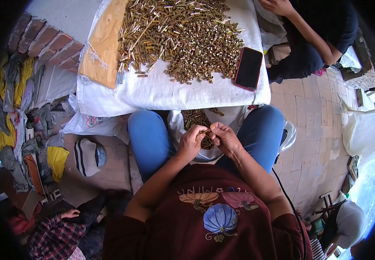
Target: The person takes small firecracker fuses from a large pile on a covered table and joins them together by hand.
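Over my lap, my left hand and my right hand meet fingertip to fingertip. Both are closed in a pinch on a small brass-coloured metal piece, mostly hidden by the fingers. Just beneath them, between my knees, an open white sack holds many slim brass-coloured metal pieces. On the white-covered table ahead lies a large heap: long rod-like pieces at the left, short nut-like pieces at the right.
A phone lies at the table's right edge, a wooden board at its left. Another person's arm is at the far right. A striped cap and a yellow cloth are at the left. Other people sit behind me.
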Tool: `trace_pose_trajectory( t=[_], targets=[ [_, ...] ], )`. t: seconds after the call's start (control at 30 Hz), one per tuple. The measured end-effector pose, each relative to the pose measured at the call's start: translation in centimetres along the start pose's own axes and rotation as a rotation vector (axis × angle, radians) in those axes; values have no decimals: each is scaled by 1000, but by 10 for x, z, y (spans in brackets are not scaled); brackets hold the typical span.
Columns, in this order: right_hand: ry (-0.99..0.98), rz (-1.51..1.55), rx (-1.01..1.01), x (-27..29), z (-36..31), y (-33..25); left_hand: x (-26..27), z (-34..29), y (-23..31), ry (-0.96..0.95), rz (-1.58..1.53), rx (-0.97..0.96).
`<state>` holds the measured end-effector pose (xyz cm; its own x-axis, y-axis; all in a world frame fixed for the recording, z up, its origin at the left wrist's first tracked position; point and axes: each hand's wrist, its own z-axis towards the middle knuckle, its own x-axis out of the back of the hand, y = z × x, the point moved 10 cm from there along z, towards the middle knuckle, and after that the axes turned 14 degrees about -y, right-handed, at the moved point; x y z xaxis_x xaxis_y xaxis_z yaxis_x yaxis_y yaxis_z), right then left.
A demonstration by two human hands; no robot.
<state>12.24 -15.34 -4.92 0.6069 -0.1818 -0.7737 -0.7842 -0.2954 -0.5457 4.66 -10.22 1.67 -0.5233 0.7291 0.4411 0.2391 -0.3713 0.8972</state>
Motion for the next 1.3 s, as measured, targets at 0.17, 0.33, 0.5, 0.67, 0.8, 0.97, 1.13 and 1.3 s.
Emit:
trace_pose_trajectory(
  t=[0.17,0.33,0.5,0.67,0.8,0.97,1.13,1.3],
  targets=[
    [-63,167,-126,-12,-1,13,0,-3,-2,-6,-29,1],
    [-127,152,-148,-12,0,16,-6,-4,-6,-69,-42,29],
    [-75,163,-142,-6,0,19,-9,-3,-6,-48,-47,24],
    [-32,-50,-99,4,4,19,-16,-5,-23,-67,-41,124],
    [44,33,-125,9,4,20,-16,-1,-26,-16,-142,175],
    [200,-149,-100,27,-2,7,-42,-17,-88,-96,-627,410],
    [95,-103,-45,18,2,6,-50,-14,-77,-170,-843,431],
    [102,-214,-5,17,1,-2,-7,-3,-30,65,83,64]
  ],
)
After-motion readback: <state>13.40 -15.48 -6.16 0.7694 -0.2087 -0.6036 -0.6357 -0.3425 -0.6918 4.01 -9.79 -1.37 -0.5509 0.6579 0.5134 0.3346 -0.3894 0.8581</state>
